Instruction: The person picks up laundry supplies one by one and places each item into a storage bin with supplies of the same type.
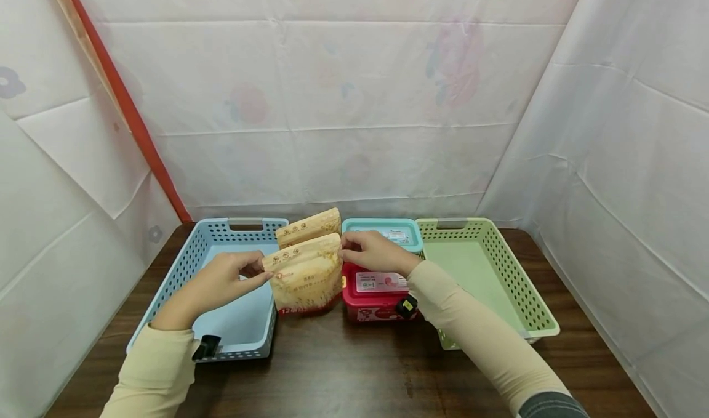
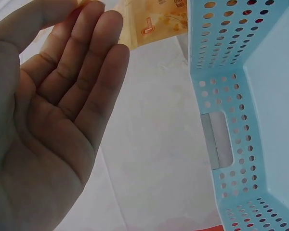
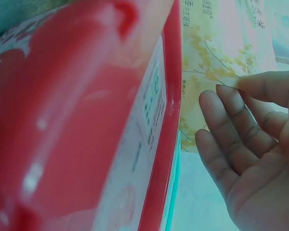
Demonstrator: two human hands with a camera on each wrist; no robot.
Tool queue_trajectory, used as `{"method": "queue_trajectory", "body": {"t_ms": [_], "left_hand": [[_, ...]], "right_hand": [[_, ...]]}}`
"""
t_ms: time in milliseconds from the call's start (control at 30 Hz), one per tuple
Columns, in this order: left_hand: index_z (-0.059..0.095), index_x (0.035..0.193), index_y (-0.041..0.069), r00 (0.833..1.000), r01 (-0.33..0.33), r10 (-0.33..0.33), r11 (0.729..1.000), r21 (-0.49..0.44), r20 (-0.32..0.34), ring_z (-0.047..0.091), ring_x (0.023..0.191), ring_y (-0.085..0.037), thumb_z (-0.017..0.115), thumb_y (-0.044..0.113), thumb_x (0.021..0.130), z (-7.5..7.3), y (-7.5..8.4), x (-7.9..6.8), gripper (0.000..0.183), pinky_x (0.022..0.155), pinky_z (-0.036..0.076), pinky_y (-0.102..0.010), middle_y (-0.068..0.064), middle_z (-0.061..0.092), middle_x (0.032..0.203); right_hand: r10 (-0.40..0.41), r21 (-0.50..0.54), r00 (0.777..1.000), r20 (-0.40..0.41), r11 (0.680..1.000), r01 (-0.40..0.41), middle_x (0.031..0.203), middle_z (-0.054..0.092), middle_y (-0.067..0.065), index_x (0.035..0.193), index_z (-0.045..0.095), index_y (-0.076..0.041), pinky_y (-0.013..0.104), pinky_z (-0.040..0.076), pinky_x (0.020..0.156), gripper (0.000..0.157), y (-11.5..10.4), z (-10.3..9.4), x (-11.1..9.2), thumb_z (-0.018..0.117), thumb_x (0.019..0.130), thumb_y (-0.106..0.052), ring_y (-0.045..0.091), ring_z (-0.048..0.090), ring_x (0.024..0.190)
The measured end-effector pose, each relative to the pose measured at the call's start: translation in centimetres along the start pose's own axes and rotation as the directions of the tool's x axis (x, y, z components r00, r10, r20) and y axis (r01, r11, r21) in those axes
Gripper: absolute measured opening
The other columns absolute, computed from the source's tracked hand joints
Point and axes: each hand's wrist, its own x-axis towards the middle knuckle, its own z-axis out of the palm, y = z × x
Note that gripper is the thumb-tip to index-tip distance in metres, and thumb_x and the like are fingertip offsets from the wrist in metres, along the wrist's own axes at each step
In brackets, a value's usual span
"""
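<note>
A yellow stand-up pouch (image 1: 306,276) with a red base is upright between the two baskets. My left hand (image 1: 221,282) pinches its upper left corner between thumb and fingers. At the opposite top corner, my right hand (image 1: 379,252) pinches the edge; the right wrist view shows the thumb and index finger on the printed pouch (image 3: 207,57). A second yellow pouch (image 1: 310,226) stands just behind, mostly hidden by the front one. Beneath my right forearm sits a red lidded box (image 1: 376,295) with a white label, and a turquoise-lidded box (image 1: 407,233) is behind it.
A light blue perforated basket (image 1: 235,329) stands on the left, partly under my left forearm. To the right is a green perforated basket (image 1: 498,282), its near part crossed by my right sleeve. White sheeting (image 1: 343,98) encloses the dark wooden table (image 1: 332,375) at the back and sides.
</note>
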Motion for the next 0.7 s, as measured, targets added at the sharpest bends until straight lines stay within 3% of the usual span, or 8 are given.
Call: {"method": "queue_trajectory", "body": {"t_ms": [167,367,700], "left_hand": [[0.059,0.082,0.023,0.999,-0.007,0.006,1.0,-0.007,-0.051,0.058,0.072,-0.004,0.07,0.017,0.096,-0.21,-0.13,0.11,0.019,0.063,0.05,-0.028,0.011,0.064,0.079],[0.061,0.083,0.021,0.996,0.027,-0.03,0.999,-0.042,-0.084,0.056,0.069,-0.007,0.07,0.019,0.096,-0.24,-0.31,0.13,0.016,0.062,0.05,-0.027,0.012,0.063,0.077],[0.067,0.089,0.014,0.985,0.056,-0.075,0.99,-0.127,-0.154,0.061,0.069,-0.011,0.07,0.019,0.097,-0.37,-0.2,0.13,0.01,0.058,0.05,-0.026,0.006,0.068,0.082]], "right_hand": [[-0.001,0.099,0.999,-0.04,0.995,0.005,0.091,0.066,0.004,0.1,0.064,-0.009,0.03,0.05,0.073,0.011,-0.01,0.07,-0.07,0.059,0.103,-0.019,0.016,0.06,0.081],[0.03,0.193,0.997,-0.077,0.981,-0.014,0.094,0.067,0.003,0.101,0.064,-0.009,0.032,0.055,0.078,0.012,-0.3,0.14,-0.09,0.059,0.103,-0.02,0.02,0.066,0.09],[0.044,0.302,0.991,-0.128,0.953,-0.003,0.091,0.064,0.009,0.105,0.064,-0.011,0.041,0.053,0.072,0.014,-0.36,0.07,-0.04,0.059,0.104,-0.023,0.029,0.062,0.084]]}}
